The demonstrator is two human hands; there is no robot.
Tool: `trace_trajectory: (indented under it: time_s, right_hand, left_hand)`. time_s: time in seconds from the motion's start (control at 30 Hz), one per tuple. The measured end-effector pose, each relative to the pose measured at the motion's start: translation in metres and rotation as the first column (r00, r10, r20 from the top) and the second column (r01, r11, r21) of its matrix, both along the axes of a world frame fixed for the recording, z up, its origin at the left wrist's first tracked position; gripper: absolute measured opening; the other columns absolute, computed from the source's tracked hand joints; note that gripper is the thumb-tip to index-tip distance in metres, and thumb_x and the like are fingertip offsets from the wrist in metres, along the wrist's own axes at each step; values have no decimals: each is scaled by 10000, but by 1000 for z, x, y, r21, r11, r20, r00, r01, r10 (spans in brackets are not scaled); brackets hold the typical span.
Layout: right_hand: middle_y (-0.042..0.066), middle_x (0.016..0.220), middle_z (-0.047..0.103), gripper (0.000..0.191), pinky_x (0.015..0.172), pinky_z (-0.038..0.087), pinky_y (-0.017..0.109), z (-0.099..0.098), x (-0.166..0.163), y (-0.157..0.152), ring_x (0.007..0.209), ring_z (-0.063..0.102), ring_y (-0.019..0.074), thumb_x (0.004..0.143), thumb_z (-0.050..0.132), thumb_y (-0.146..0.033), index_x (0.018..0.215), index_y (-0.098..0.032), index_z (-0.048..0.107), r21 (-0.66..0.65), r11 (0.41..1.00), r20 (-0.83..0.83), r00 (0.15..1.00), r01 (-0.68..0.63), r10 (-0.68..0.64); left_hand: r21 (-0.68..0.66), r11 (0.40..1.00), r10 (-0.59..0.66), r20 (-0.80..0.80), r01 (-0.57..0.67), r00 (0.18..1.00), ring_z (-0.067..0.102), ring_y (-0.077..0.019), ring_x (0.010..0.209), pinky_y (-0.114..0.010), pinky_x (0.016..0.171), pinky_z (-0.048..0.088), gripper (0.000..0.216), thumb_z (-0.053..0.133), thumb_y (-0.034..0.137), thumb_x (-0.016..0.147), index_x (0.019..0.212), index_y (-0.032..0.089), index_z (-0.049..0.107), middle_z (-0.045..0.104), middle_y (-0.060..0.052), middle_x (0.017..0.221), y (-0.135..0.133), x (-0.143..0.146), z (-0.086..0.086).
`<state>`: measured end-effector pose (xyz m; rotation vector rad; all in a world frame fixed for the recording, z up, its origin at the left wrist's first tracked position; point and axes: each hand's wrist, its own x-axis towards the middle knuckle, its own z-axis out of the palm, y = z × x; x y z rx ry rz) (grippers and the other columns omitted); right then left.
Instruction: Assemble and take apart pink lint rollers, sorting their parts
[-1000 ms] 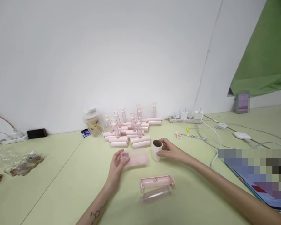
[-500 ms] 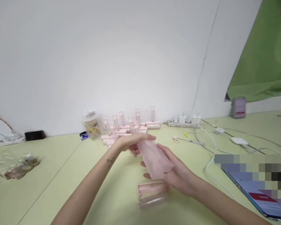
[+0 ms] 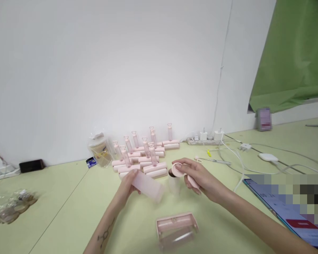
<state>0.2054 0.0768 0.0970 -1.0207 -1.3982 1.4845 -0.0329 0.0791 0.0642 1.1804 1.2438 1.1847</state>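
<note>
My left hand [image 3: 127, 187] grips one end of a translucent pale pink box-shaped sleeve [image 3: 149, 187], which is motion-blurred. Over to the right, my right hand [image 3: 200, 176] pinches a small round pink cap [image 3: 177, 170], with another pink piece [image 3: 193, 182] under its curled fingers. Just beneath the cap is a blurred pale cylinder [image 3: 174, 187] with a dark opening; whether the hand touches it I cannot tell. Nearer me on the table lies an open pink case [image 3: 172, 224] with a clear tube-like part [image 3: 178, 238] along its front.
Several pink cases [image 3: 155, 169] lie by the wall with slim heart-topped tubes [image 3: 153, 155] standing on them. A bagged cup [image 3: 102, 151] is left of them. Rightward are a power strip [image 3: 205, 141], cables, a tweezer-like tool [image 3: 214, 161] and a phone [image 3: 270, 201].
Both hands were together on the pink sleeve; now they are apart. The left has carried the sleeve leftward, and the right has let go of it and holds the round cap.
</note>
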Motion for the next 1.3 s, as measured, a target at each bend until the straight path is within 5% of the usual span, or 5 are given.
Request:
trace_trajectory:
  time_s: [0.13,0.4,0.73,1.0,1.3]
  right_hand:
    - [45,949,623,269,283,351,180,-17,7,18,374,489,53,758,542,-412,947,-247,640,389,912,285,925,128,-251]
    - [22,1089,589,273,495,446,258,-42,5,22,474,537,87,843,404,-284,1002,-306,624,742,581,620,672,-334,-405]
    - [-1,1213,521,310,406,465,202,-40,10,25,427,538,51,858,386,-359,1129,-344,537,568,766,662,720,-302,-207]
    - [52,1213,536,309,538,470,290,-53,10,26,427,538,83,850,399,-341,1107,-317,568,726,553,678,554,-408,-482]
    - [24,1027,588,230,502,459,243,-48,10,30,600,565,122,789,500,-341,998,-298,586,657,712,582,767,-249,-269]
  left_hand:
    - [117,993,10,-45,-5,999,554,-161,755,-247,652,449,415,660,416,608,910,191,485,576,-19,828,-6,-2,-46]
    - [163,973,-69,-464,161,883,483,-189,1012,-308,903,344,455,569,224,669,1080,228,374,526,-37,1012,-17,-8,-66]
    - [126,968,-118,-527,215,841,485,-198,999,-303,889,358,399,529,229,690,1074,208,424,511,-49,1070,-18,-8,-63]
    - [122,965,-138,-521,233,842,451,-226,1053,-337,926,337,412,565,220,661,1058,218,460,507,-59,1098,-18,-11,-67]
    - [128,959,-157,-510,255,846,446,-239,1064,-356,936,332,450,600,225,636,1069,227,477,499,-65,1113,-25,-9,-67]
